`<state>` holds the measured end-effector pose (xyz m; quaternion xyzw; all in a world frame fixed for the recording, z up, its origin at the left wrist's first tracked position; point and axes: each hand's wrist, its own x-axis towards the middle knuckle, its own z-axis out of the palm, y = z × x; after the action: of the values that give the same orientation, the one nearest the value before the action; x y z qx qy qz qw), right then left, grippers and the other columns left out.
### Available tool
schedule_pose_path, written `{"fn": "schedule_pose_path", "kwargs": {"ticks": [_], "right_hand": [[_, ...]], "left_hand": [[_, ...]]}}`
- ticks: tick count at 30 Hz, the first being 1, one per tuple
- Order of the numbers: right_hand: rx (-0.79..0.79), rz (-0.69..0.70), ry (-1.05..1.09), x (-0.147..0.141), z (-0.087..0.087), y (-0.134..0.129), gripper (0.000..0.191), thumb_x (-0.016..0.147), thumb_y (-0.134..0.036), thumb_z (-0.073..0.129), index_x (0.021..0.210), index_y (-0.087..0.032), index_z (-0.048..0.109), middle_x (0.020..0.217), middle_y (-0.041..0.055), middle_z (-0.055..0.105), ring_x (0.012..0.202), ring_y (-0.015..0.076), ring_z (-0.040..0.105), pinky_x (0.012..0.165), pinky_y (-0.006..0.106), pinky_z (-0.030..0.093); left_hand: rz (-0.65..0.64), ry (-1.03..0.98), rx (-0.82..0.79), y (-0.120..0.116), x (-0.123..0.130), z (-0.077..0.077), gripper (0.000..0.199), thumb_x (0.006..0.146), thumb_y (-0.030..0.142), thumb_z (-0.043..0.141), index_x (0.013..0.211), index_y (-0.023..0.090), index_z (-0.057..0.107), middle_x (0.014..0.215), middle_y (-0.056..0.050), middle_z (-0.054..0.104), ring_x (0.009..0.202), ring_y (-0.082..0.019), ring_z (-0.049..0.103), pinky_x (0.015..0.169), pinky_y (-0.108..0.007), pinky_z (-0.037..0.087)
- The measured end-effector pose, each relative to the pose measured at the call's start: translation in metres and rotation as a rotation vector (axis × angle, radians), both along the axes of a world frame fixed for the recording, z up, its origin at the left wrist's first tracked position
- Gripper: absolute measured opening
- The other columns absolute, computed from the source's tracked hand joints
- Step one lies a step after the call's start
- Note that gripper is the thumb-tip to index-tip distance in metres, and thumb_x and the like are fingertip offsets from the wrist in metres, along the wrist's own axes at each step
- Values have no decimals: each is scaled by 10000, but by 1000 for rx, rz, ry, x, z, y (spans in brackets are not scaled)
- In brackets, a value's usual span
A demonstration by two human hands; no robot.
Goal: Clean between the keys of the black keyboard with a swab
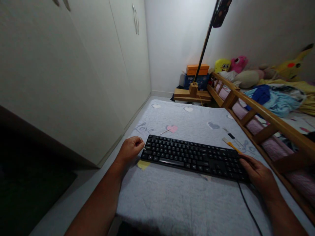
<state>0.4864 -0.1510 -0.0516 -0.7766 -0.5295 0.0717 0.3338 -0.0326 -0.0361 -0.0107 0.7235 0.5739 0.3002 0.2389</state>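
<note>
A black keyboard (182, 155) lies at a slight slant on the cloth-covered table, its cable running off toward the front right. At its left end is my left hand (130, 149), fingers pinched together; a tiny pale tip shows by the fingertips, too small to name. My right hand (257, 172) grips the keyboard's right end, with some fingers hidden. Just beyond that end lies a brush with a yellow handle (231, 145). Behind the brush is a thin metal tool with a black middle (231, 135). A white cotton swab (165, 131) rests behind the keyboard's left half.
The grey-blue cloth (172, 196) has heart prints. A white wardrobe (98, 65) stands along the left. On the right runs a wooden bed rail (268, 111), with plush toys and bedding behind it. A wooden stand (193, 93) with a tall pole is past the far edge.
</note>
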Motion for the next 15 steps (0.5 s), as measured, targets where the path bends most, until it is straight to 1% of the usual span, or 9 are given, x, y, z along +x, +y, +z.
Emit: {"fn": "schedule_pose_path", "kwargs": {"ticks": [5, 11, 15], "right_hand": [[13, 4, -11, 1, -1, 0, 545, 785, -637, 542, 1051, -210, 750, 1066, 106, 757, 1042, 361, 689, 931, 470, 533], [4, -5, -5, 0, 0, 0, 575, 780, -648, 534, 1070, -200, 749, 1082, 115, 748, 1059, 371, 682, 953, 490, 523], [6, -3, -12, -1, 1, 0, 557, 786, -640, 540, 1061, -207, 755, 1075, 108, 751, 1047, 374, 686, 935, 485, 532]], "left_hand": [[25, 20, -5, 2, -3, -1, 245, 744, 360, 523, 605, 173, 598, 564, -2, 546, 580, -154, 508, 587, -270, 360], [26, 36, 8, 1, -3, 1, 240, 736, 352, 521, 607, 168, 608, 577, -8, 561, 585, -154, 522, 596, -270, 362], [16, 24, 5, 0, -3, 3, 240, 735, 345, 514, 596, 167, 598, 575, -5, 555, 574, -149, 519, 593, -267, 362]]}}
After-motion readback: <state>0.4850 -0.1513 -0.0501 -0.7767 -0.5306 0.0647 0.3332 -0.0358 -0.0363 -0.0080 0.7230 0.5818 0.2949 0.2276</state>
